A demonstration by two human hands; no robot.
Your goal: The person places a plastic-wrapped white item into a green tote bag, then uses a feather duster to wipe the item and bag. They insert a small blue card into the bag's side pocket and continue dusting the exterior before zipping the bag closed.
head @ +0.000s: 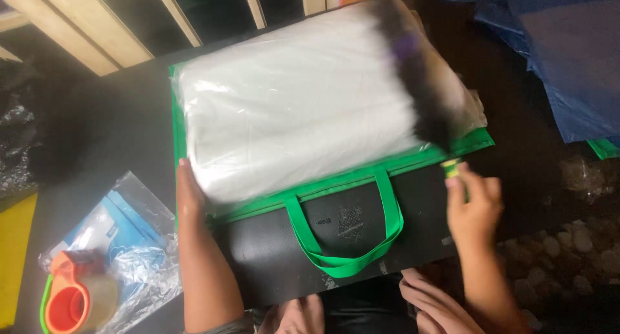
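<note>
One green bag (336,185), 1 white bundle (297,101), right hand (475,208) pinching zip pull (451,167)

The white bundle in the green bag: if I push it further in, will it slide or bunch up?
The white bundle looks soft and puffy, so it would probably squash rather than move stiffly. Its clear glossy wrap suggests it may slide easily on the green bag. The left hand rests at its edge; the right hand pinches a small green piece at the bag's rim.
</note>
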